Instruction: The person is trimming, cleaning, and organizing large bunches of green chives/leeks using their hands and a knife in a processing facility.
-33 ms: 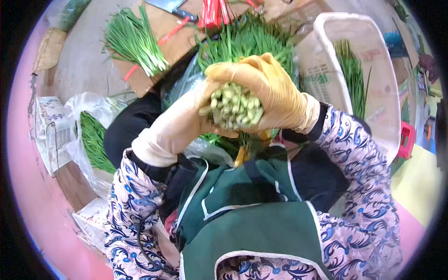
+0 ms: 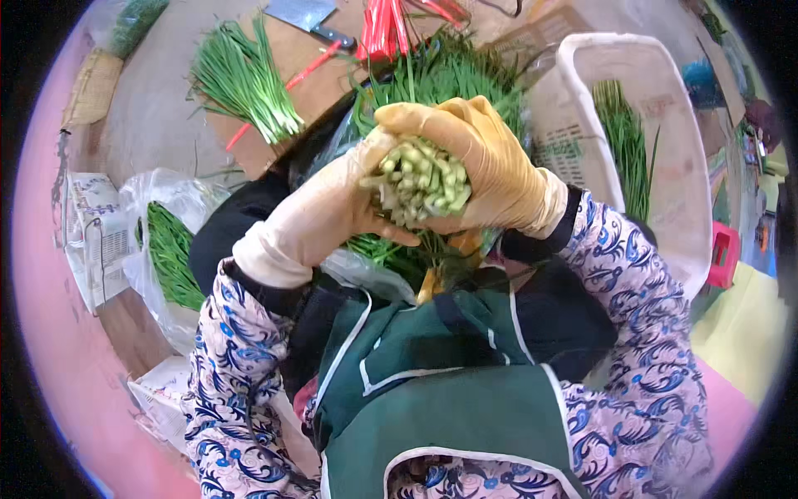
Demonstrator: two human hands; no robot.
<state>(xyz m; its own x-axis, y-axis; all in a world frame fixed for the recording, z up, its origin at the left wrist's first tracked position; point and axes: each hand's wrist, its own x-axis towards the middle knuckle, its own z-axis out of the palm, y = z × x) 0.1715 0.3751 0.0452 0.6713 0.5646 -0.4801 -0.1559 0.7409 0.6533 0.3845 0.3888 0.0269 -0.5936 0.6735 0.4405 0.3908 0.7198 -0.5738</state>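
My left hand (image 2: pixel 337 200), in a cream rubber glove, and my right hand (image 2: pixel 482 166), in a yellower glove, are wrapped round a bundle of green stalks (image 2: pixel 420 179), its pale cut ends facing up at me. The right thumb and fingers arch over the bundle's top. Behind and below my hands lies a heap of long green leaves (image 2: pixel 436 71) with clear plastic around it. My dark green apron (image 2: pixel 440 416) is just below the hands.
A cardboard board (image 2: pixel 324 87) holds chives (image 2: pixel 241 83), a cleaver (image 2: pixel 303 17) and red strips (image 2: pixel 374 33). At right stand a white crate (image 2: pixel 673 175) with greens and a red plastic object (image 2: pixel 723 258). At left lies a plastic bag of greens (image 2: pixel 170 249).
The view has shifted slightly. Both hands still grip the bundle, whose cut ends appear tilted a little differently, with the fingers moved slightly around it.
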